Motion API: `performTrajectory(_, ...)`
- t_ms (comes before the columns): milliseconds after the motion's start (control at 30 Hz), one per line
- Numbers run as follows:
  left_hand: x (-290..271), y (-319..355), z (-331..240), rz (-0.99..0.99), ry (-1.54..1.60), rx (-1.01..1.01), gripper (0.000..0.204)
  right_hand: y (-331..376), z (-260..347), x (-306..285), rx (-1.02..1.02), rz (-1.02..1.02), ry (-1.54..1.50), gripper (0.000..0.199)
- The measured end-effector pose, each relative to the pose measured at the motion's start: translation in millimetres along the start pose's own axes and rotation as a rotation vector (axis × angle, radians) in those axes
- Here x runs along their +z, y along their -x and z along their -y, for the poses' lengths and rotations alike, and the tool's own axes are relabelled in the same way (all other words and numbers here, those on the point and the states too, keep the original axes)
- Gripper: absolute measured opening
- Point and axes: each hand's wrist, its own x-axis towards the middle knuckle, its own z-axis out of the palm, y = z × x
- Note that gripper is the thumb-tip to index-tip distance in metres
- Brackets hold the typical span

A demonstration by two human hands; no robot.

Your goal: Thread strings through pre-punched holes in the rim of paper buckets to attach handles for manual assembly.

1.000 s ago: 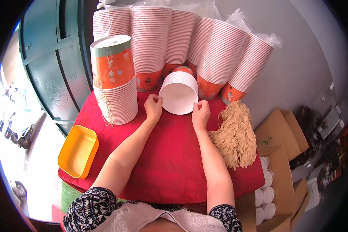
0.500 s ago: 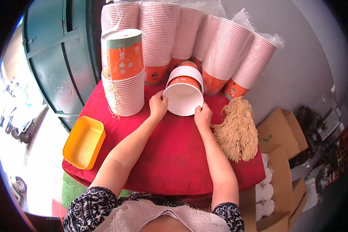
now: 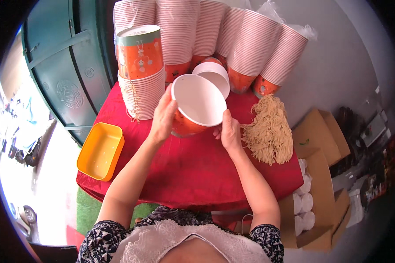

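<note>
Paper tub: one white-lined orange tub [image 3: 199, 100] is up off the bench [image 3: 188, 175], its mouth tilted toward you; its base is partly out of sight.
Your left hand [image 3: 163, 116]: curled around the tub's left wall, far fingers hidden behind it.
Your right hand [image 3: 229, 131]: closed on the tub's right edge, thumb near the rim; you cannot see all its fingertips.
Lying stack: one nested stack [image 3: 217, 74] behind the held tub, which covers part of it; its tubs cannot be counted.
Upturned stack: one, at left [image 3: 142, 94], strands hanging down its side.
Tall stacks [image 3: 249, 48]: six in clear plastic at the back, overlapping, some tops cut off.
Printing: pale figures on orange; a mark on the upturned base is too small to read.
Yellow tray [image 3: 101, 151]: one, left.
Yarn bundle [image 3: 270, 131]: one, right.
Cardboard box [image 3: 322, 188]: holds white rounded pieces [image 3: 306, 202], partly hidden.
</note>
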Motion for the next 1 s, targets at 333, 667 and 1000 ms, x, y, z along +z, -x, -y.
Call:
performTrajectory(333,-39.8,49.5,33.0,-0.249,0.151,-0.114,0.05,24.0,9.0,30.9,-0.296,0.036,0.247,0.056)
performTrajectory(667,-40.5,66.2,11.6,-0.352,0.231,-0.155,0.062,39.4,-13.9,2.7,-0.369,0.036,0.343,0.014)
performTrajectory(1000,-43.5,71.7,-17.9,-0.524,-0.191,0.022,0.052,40.8,-46.9,-115.5,-0.417,0.182,1.17,0.008)
